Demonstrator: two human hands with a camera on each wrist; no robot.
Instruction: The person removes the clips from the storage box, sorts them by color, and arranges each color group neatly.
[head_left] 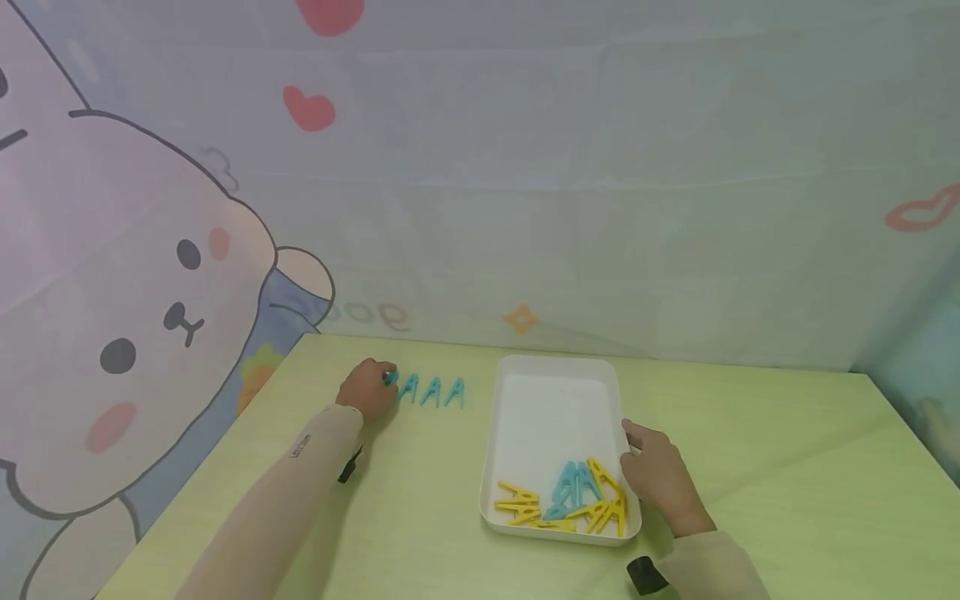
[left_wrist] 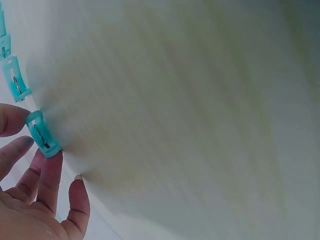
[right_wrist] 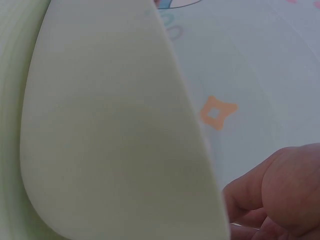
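My left hand (head_left: 367,390) is at the far left of the table. Its fingertips pinch a blue clothespin (left_wrist: 43,135), the leftmost of a short row. Three more blue clothespins (head_left: 431,392) stretch to the right of it, evenly spaced with their legs toward me. At the right side of a white tray (head_left: 551,408), my right hand (head_left: 662,473) grips the rim with thumb and fingers. Inside the tray's near end lie several yellow clothespins (head_left: 517,505) and a few blue ones (head_left: 566,490), jumbled together.
A pale green table (head_left: 780,467) carries everything. Behind it hangs a printed cloth (head_left: 675,208) with hearts and a cartoon bear on the left. Dark wrist straps (head_left: 645,575) show at both sleeves.
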